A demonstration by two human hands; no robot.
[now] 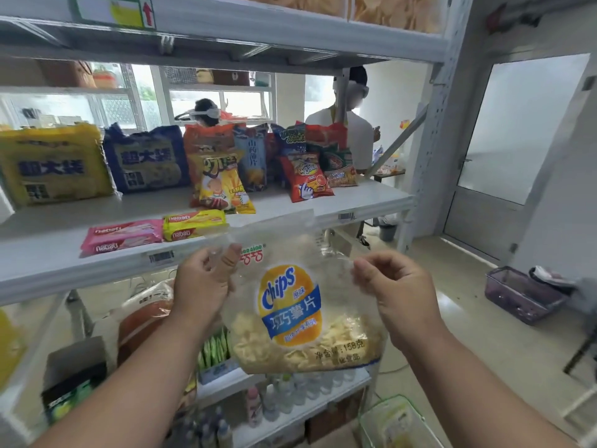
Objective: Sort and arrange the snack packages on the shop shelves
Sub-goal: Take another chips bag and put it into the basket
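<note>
Head view shows a clear chips bag [300, 305] held up in front of the middle shelf [355, 202], hanging below its front edge and between the two hands. The left hand [203, 286] pinches the bag's upper left corner, thumb pressed over the plastic. The right hand [392, 282] pinches the upper right edge with curled fingertips. The chips have slumped to the bottom, so the top half is loose film (it will crumple if squeezed).

Just above and beyond the left hand lie a pink wafer pack [122, 239] and a yellow wafer pack [193, 223], side by side near the shelf's front. Further back stand a yellow snack bag [221, 185] and a red snack bag [307, 177], with two large noodle multipacks [97, 160] off to the left. Up and beyond the right hand, the shelf's right end is bare.

To my eye the step is placing this bag, and that bare stretch looks like the natural spot. Doing it well means lifting both corners together over the shelf edge, keeping the label facing outward, and setting the heavy bottom down first so the bag stands rather than flops. Other people work behind the shelving.
</note>
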